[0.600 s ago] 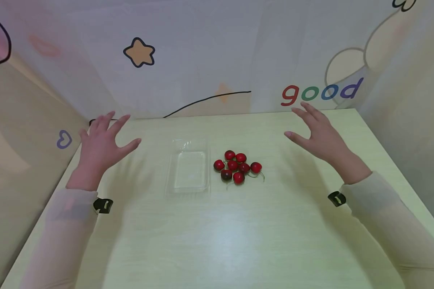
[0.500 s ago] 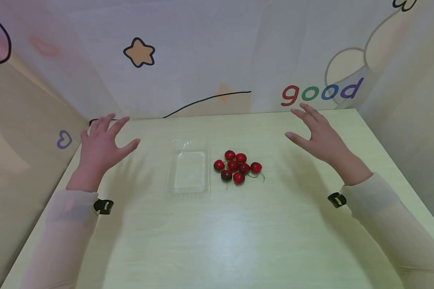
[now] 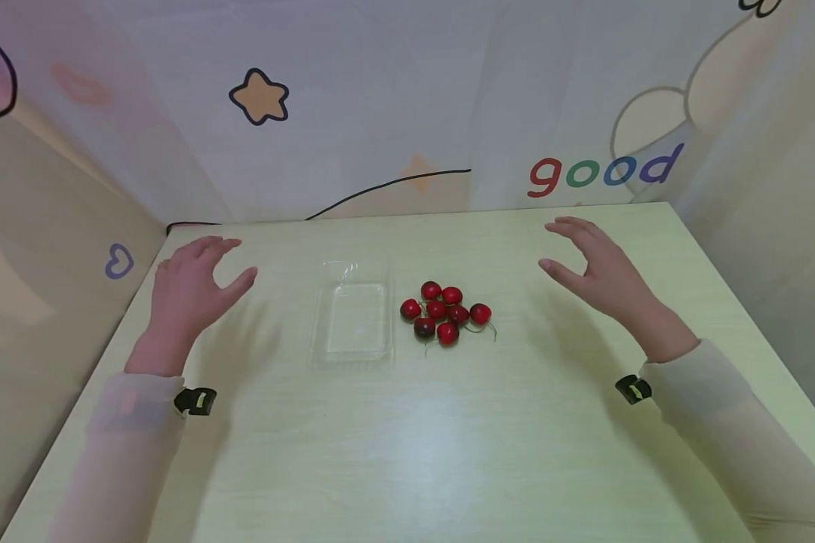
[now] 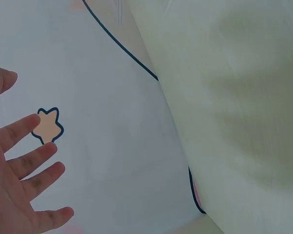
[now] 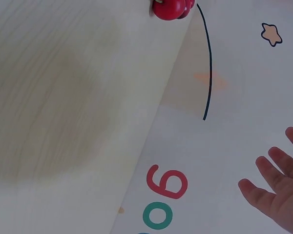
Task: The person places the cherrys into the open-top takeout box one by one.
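Observation:
My left hand (image 3: 189, 290) hovers over the table's left side, fingers relaxed and thumb spread, holding nothing. In the left wrist view its fingers (image 4: 31, 161) are parted. To its right a clear plastic tray (image 3: 356, 320) lies on the table with nothing in it. Beside the tray is a loose cluster of several dark red cherries (image 3: 437, 311), some with green stems. My right hand (image 3: 607, 275) hangs over the right side, fingers loosely bent and holding nothing. At the top of the right wrist view a cherry (image 5: 169, 7) shows.
The pale wood-grain table (image 3: 435, 452) meets a printed cloth backdrop (image 3: 380, 98) at its far edge. Cloth also rises at the left and right sides. A black wrist strap piece (image 3: 195, 401) sits at the left cuff, another piece (image 3: 634, 389) at the right.
Both hands have come down a little in the head view, toward the person, and their fingers have bent slightly more. The tray and cherries have stayed put.

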`<state>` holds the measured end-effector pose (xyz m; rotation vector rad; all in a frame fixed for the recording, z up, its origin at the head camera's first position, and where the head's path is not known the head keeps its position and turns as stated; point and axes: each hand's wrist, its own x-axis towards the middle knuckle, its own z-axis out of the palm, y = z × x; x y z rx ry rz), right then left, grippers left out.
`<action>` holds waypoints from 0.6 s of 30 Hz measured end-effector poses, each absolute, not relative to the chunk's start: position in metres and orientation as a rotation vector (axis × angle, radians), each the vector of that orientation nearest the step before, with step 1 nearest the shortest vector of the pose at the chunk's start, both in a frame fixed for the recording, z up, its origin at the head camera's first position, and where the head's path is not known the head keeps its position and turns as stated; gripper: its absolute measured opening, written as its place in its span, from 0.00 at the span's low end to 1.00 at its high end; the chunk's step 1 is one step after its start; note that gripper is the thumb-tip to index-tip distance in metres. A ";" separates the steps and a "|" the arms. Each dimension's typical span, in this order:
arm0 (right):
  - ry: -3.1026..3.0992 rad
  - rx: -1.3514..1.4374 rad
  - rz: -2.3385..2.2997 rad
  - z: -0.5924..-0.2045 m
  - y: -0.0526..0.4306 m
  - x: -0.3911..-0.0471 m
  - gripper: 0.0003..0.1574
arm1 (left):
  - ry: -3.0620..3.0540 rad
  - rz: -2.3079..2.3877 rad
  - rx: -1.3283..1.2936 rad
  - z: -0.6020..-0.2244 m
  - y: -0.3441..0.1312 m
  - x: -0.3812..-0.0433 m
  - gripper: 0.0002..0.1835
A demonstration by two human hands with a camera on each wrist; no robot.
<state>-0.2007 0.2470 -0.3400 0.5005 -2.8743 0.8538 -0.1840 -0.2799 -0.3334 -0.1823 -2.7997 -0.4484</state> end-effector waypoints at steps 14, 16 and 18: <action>-2.903 0.536 0.933 -0.354 0.241 -0.192 0.36 | -2.917 -0.572 -0.134 -0.343 -0.278 -0.173 0.28; -2.909 0.533 0.952 -0.356 0.242 -0.191 0.36 | -2.917 -0.591 -0.142 -0.346 -0.278 -0.171 0.28; -2.912 0.528 0.980 -0.357 0.242 -0.190 0.35 | -2.919 -0.614 -0.149 -0.348 -0.277 -0.169 0.28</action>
